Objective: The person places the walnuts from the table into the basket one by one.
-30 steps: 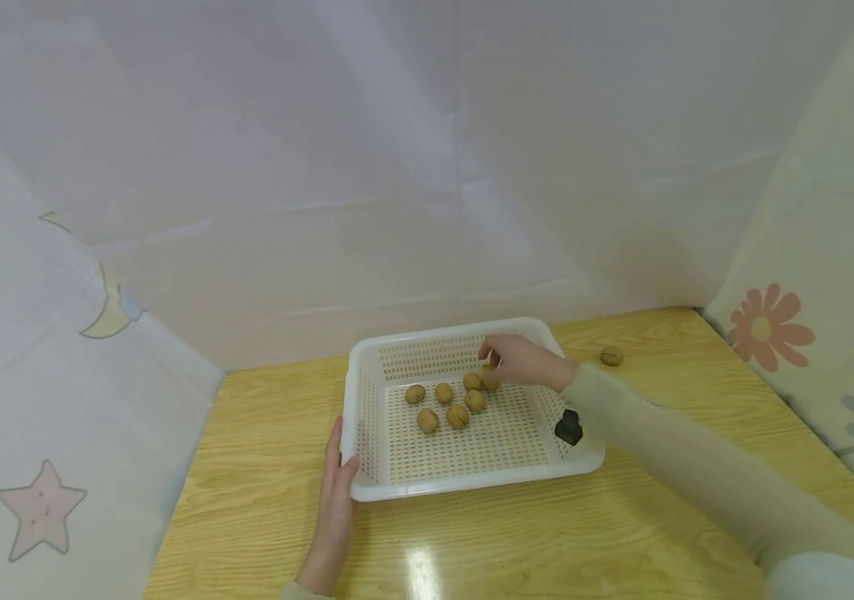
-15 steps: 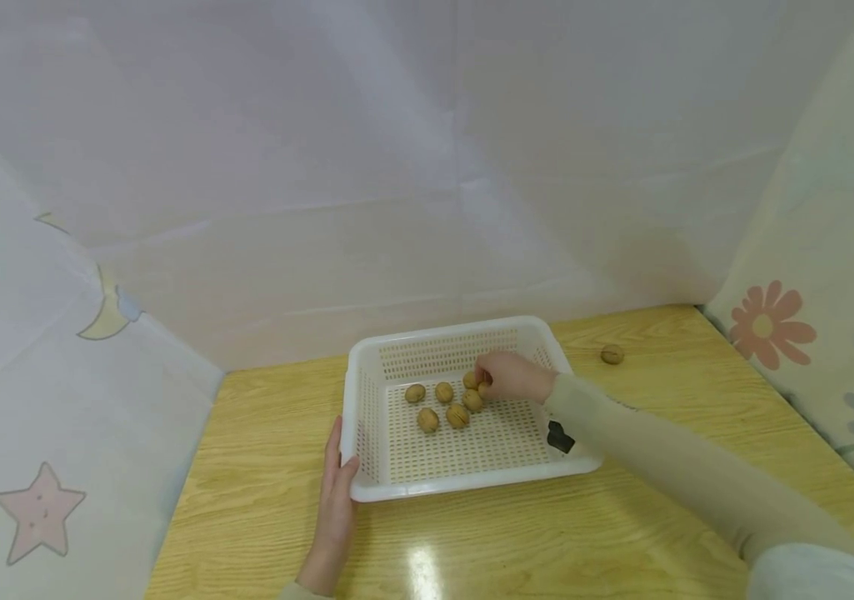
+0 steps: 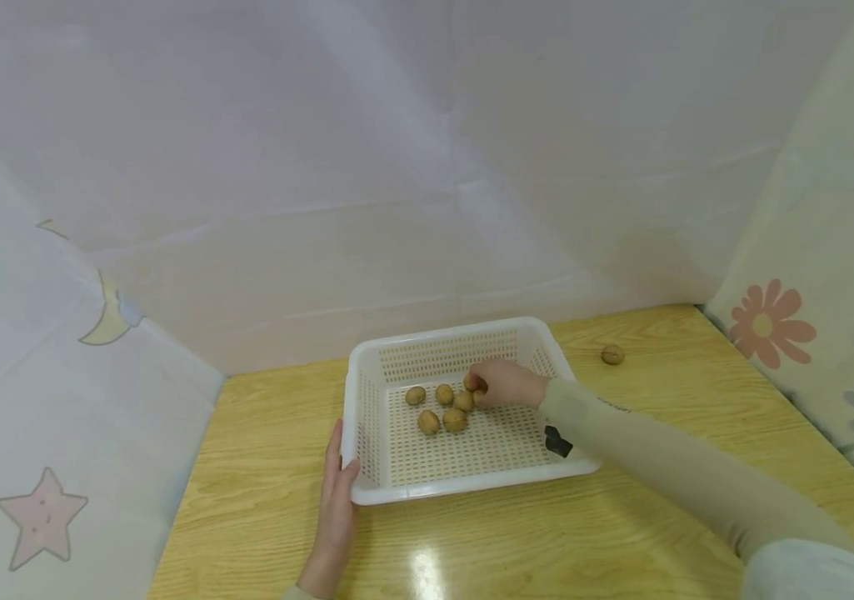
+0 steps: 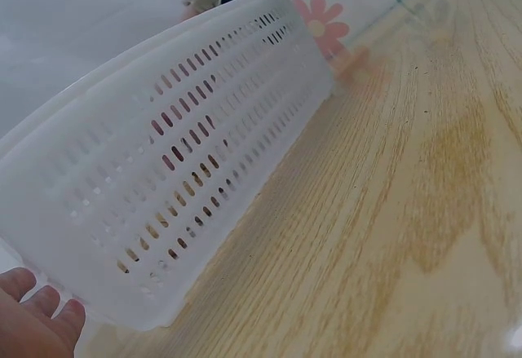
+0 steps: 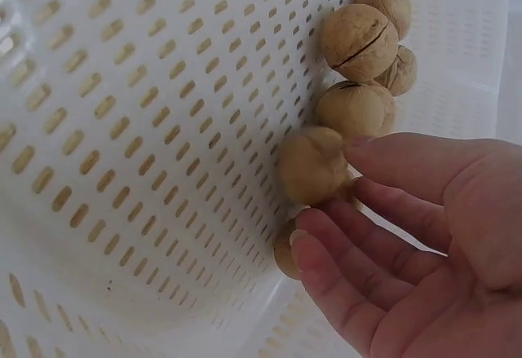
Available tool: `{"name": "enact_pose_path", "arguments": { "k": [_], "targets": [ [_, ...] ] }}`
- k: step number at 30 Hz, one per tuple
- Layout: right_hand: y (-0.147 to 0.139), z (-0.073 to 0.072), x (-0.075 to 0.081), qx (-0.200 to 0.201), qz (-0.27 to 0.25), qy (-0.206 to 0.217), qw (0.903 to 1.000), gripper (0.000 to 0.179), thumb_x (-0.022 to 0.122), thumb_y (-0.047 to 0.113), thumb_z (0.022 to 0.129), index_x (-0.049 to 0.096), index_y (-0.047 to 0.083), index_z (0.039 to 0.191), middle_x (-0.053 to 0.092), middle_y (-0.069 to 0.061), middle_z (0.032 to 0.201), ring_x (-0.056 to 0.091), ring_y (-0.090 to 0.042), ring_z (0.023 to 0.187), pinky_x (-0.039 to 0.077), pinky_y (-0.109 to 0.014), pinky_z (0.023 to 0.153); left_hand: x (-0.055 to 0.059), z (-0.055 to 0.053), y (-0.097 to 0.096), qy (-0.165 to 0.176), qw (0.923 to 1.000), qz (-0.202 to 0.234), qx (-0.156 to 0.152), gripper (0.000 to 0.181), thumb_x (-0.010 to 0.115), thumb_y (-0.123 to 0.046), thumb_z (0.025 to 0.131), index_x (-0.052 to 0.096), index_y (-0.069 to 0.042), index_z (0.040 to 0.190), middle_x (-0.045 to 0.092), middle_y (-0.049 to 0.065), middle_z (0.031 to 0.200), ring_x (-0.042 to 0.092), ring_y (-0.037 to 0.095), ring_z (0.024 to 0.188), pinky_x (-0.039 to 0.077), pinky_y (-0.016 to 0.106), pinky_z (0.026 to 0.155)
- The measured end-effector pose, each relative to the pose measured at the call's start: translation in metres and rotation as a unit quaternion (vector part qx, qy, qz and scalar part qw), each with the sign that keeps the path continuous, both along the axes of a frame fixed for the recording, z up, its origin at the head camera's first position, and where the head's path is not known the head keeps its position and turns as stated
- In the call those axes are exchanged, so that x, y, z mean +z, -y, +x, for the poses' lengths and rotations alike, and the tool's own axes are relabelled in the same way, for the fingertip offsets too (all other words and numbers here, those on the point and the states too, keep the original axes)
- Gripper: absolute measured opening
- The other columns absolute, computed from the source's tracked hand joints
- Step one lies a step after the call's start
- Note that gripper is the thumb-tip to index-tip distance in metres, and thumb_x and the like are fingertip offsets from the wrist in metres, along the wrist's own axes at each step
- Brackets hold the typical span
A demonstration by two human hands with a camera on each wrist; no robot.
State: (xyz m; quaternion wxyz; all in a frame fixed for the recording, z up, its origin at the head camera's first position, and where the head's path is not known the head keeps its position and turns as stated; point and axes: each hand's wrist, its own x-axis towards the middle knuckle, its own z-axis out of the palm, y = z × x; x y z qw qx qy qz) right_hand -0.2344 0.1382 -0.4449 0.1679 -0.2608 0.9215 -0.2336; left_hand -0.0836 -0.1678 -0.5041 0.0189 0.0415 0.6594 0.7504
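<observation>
A white slotted plastic basket [image 3: 471, 486] stands on the wooden table. My left hand [image 3: 334, 508] holds its left side near the front corner, thumb at the rim and fingers along the outer wall. In the left wrist view only some fingertips [image 4: 69, 313] show against that wall. Inside the basket lie several walnuts [image 3: 429, 422]. My right hand [image 3: 505, 383] reaches down among them. Its thumb and fingers pinch one walnut [image 5: 312, 166], seen in the right wrist view. Another walnut [image 5: 285, 248] sits partly hidden behind the fingertips, and more walnuts [image 5: 359, 41] cluster beyond.
A single walnut [image 3: 611, 354] lies on the table [image 3: 666, 367] to the right of the basket. Pale cloth walls [image 3: 397, 267] enclose the back and sides. A dark wrist device [image 3: 557, 442] sits on the right sleeve.
My right hand has lowered and shifted slightly left, to the right-hand walnuts. One middle walnut has moved left, towards the others. The left hand and basket stay nearly still.
</observation>
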Motion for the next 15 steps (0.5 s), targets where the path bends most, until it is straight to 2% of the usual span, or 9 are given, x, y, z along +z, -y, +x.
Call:
{"name": "enact_pose_path", "arguments": {
  "k": [6, 12, 15],
  "targets": [
    [-0.005, 0.000, 0.009, -0.021, -0.010, 0.010, 0.9997, 0.017, 0.070, 0.003, 0.093, 0.069, 0.002, 0.110, 0.069, -0.007, 0.102, 0.061, -0.020, 0.093, 0.054, -0.040, 0.085, 0.000, 0.001, 0.000, -0.001, 1.0000, -0.002, 0.003, 0.067, 0.029, -0.018, 0.109, -0.001, -0.023, 0.169, 0.010, 0.015, 0.174, 0.020, 0.049, 0.154, 0.031, 0.068, 0.115],
    [-0.010, 0.002, 0.027, -0.019, -0.018, -0.035, 0.9990, 0.022, 0.068, 0.008, 0.098, 0.069, -0.001, 0.118, 0.071, -0.013, 0.110, 0.066, -0.025, 0.100, 0.057, -0.042, 0.088, -0.001, 0.000, 0.000, 0.003, 1.0000, 0.000, 0.001, 0.067, 0.029, -0.019, 0.109, -0.002, -0.023, 0.169, 0.010, 0.015, 0.174, 0.020, 0.048, 0.154, 0.032, 0.066, 0.115],
    [-0.015, 0.005, 0.037, -0.022, -0.029, -0.039, 0.9986, 0.026, 0.067, 0.008, 0.097, 0.067, -0.003, 0.121, 0.071, -0.016, 0.115, 0.066, -0.029, 0.105, 0.057, -0.044, 0.090, -0.001, 0.000, 0.000, 0.003, 1.0000, 0.002, 0.000, 0.067, 0.029, -0.019, 0.110, -0.002, -0.023, 0.169, 0.010, 0.016, 0.173, 0.020, 0.049, 0.154, 0.032, 0.066, 0.115]
  ]
}}
